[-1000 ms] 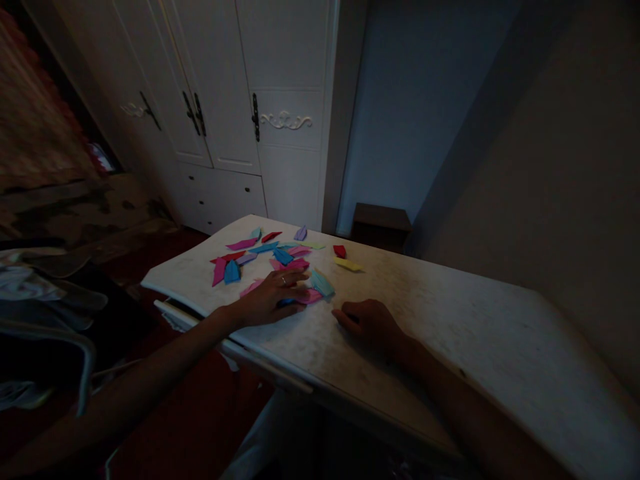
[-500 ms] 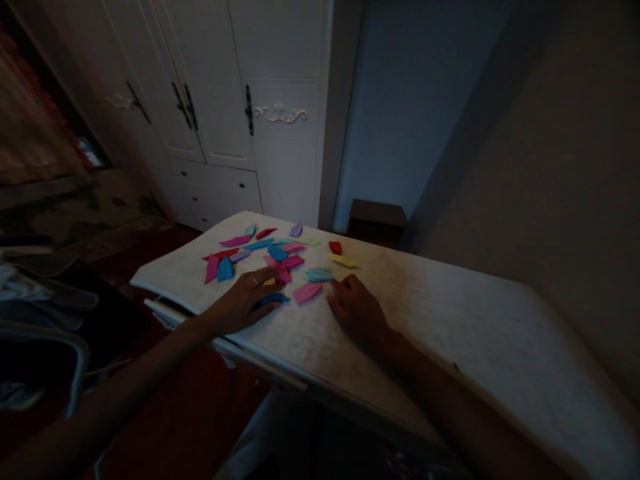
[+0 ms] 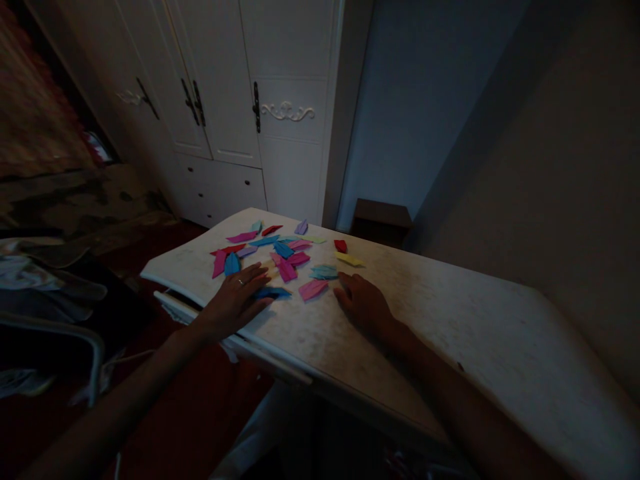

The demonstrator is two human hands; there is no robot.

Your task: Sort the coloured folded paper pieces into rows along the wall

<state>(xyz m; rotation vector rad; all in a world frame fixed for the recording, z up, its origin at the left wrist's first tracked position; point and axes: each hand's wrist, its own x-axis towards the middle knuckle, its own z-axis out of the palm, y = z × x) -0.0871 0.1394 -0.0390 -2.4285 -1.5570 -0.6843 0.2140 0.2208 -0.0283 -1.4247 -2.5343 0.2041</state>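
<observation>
Several small folded paper pieces in many colours lie scattered on the white tabletop. My left hand [image 3: 235,298] rests over the near left of them, palm down with fingers spread. A blue folded paper [image 3: 274,293] sticks out between its thumb and fingers, and a magenta folded paper [image 3: 287,269] lies just past its fingertips. My right hand [image 3: 364,301] is low over the table with its index finger and thumb apart. Its index fingertip is at the right end of a light blue folded paper [image 3: 324,272]. A pink folded paper [image 3: 313,289] lies between the hands.
A yellow piece [image 3: 349,259] and a red piece [image 3: 341,246] lie beyond my right hand. The table [image 3: 450,320] extends far to the right, and a drawer [image 3: 270,360] juts from its front. Behind stand a white wardrobe [image 3: 290,160] and a small brown stand [image 3: 383,215].
My left hand has drawn back to the left, uncovering more of the magenta and blue papers. My right hand stays beside the light blue paper. The view has shifted slightly left.
</observation>
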